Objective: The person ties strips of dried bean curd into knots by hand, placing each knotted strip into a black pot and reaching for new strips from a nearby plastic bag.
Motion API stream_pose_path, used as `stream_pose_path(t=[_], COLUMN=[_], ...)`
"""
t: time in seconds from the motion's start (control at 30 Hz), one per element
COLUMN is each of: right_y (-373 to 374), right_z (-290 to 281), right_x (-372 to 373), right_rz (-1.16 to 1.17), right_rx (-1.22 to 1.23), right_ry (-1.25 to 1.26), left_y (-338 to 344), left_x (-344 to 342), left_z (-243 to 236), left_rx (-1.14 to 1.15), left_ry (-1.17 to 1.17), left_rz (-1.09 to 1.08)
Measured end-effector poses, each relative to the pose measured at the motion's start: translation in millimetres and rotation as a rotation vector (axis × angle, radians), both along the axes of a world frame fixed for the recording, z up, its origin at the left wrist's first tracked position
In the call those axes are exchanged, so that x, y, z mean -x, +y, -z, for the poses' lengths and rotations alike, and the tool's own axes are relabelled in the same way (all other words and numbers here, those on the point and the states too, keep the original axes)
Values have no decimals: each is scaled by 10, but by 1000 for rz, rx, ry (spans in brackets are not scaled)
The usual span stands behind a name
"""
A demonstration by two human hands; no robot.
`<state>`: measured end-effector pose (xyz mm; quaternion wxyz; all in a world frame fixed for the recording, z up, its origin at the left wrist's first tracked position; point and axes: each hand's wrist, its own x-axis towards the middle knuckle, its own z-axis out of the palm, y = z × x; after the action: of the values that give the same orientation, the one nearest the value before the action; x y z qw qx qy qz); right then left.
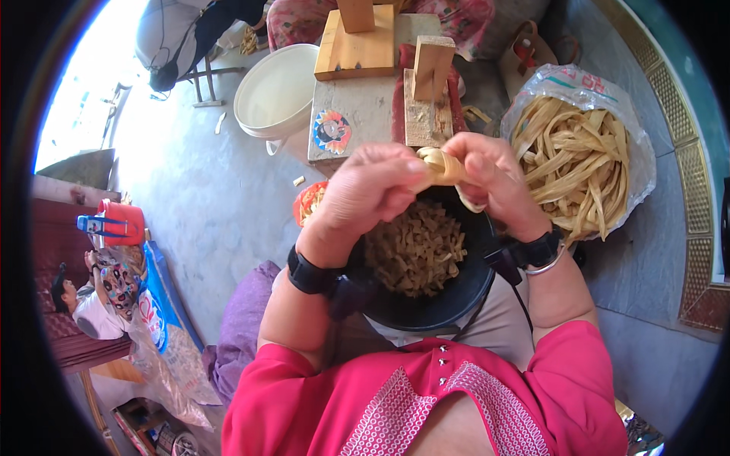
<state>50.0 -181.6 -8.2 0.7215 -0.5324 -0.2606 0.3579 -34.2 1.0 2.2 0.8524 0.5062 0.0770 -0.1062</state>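
Note:
A tan, flat fibrous strip (442, 164), folded over into a thick knot-like roll, is pinched between my two hands. My left hand (371, 181) grips its left side with thumb and fingers. On the other side my right hand (493, 173) has its fingers closed round the roll, and a short pale end hangs below them. Both hands are above a black basin (426, 319) in my lap, which holds many small folded tan pieces (418, 251). To the right, a clear plastic bag (642, 163) stands open, full of long loose tan strips (578, 159).
Ahead is a worn block (331, 102) bearing two wooden stands (342, 64) (430, 114). A white tub (274, 87) stands left of it. Purple cloth (247, 319) lies by my left side. A red bucket (125, 223) and a seated person (99, 311) are further left.

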Motion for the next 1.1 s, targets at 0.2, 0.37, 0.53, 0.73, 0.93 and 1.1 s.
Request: stream_pose_path(t=[0.2,0.37,0.53,0.73,0.93,1.1], right_y=[-225,-187,-118,-177,60,316], right_z=[-129,26,106,-63,139,258], right_x=[-152,-159,-97,-140,-481,-634], right_rz=[48,45,12,69,354,762], right_rx=[92,162,253,347,437,441], right_ry=[-474,-500,-609,-839,-997,-1164], left_y=[154,202,-104,-21,18,-4], left_x=[79,-31,4,-115,-442,-755], left_z=[-3,-51,-34,-167,207,261], left_rx=[65,-953,-1246,-1055,-1407,-1538], left_ry=[-139,-320,-481,-61,-386,-313], left_rz=[94,-16,72,501,-102,-417])
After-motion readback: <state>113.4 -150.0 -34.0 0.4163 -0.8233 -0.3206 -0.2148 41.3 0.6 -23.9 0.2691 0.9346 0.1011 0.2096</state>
